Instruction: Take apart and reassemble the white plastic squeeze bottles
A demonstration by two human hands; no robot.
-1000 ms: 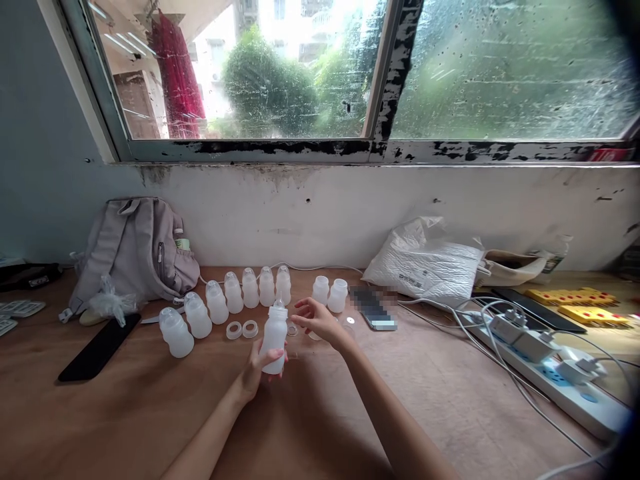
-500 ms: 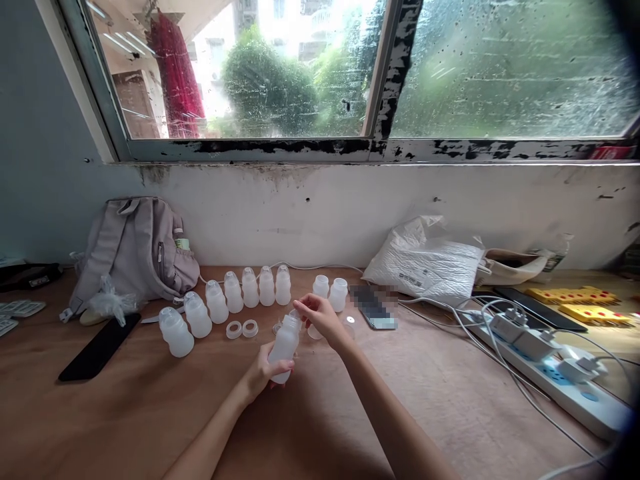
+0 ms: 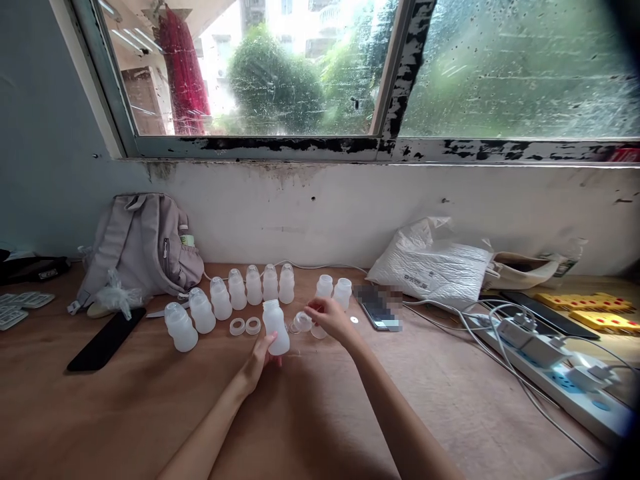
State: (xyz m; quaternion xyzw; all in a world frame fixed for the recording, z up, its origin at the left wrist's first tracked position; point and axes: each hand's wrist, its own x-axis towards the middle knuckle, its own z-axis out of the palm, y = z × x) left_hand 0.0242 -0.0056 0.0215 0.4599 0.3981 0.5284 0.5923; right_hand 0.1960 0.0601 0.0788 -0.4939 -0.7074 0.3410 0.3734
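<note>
My left hand (image 3: 261, 360) is wrapped round a frosted white baby bottle (image 3: 276, 328), its threaded neck bare and tilted slightly left. My right hand (image 3: 330, 319) pinches a clear cap (image 3: 302, 323) to the right of the bottle, apart from it. Clear round parts lie under and beside this hand, partly hidden. Two white rings (image 3: 245, 326) rest on the table left of the bottle. Several capped baby bottles (image 3: 220, 300) stand in a curved row behind and to the left. Two baby bottles without caps (image 3: 343, 294) stand behind my right hand.
A phone (image 3: 375, 308) and a small white disc (image 3: 354, 320) lie to the right. Further right are a silvery bag (image 3: 433, 263) and a power strip (image 3: 550, 373) with loose cables. At left, a backpack (image 3: 145, 247) stands behind a black flat object (image 3: 106, 341).
The clear cap has come off the bottle's neck and moved right and down in my right hand. My left hand has shifted left with the bottle, now more upright.
</note>
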